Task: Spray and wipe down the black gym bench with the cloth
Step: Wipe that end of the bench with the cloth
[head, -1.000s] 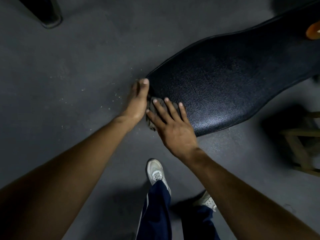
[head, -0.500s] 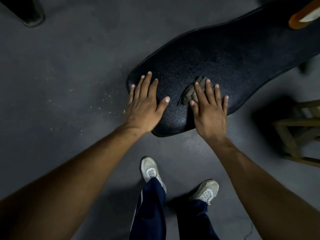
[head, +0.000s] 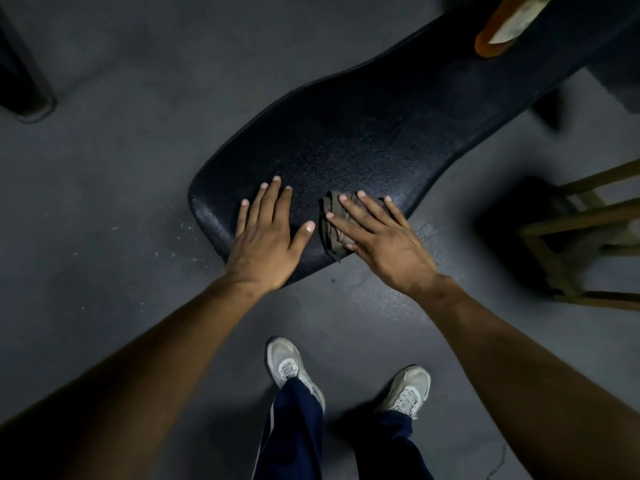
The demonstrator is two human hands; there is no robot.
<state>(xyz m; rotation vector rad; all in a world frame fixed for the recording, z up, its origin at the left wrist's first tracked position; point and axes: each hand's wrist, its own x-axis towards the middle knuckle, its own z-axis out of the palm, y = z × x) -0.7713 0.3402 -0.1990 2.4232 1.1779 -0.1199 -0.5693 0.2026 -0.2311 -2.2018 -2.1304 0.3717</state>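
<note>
The crumpled grey cloth (head: 334, 225) is pressed flat under the spread right hand (head: 382, 237) on the long black padded gym bench (head: 381, 133). The left hand (head: 266, 237) is laid flat beside it. The unwiped length is stretched away up and right, nearer the right hand.

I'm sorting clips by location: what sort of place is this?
Probably a gym or workout room: a padded black bench over a dark grey floor, with a wooden frame beside it.

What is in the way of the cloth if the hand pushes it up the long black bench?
Nothing close. The right hand presses the cloth flat on the gym bench, and the pad ahead is bare. Only an orange object lies at the far end. The left hand rests beside it.
</note>
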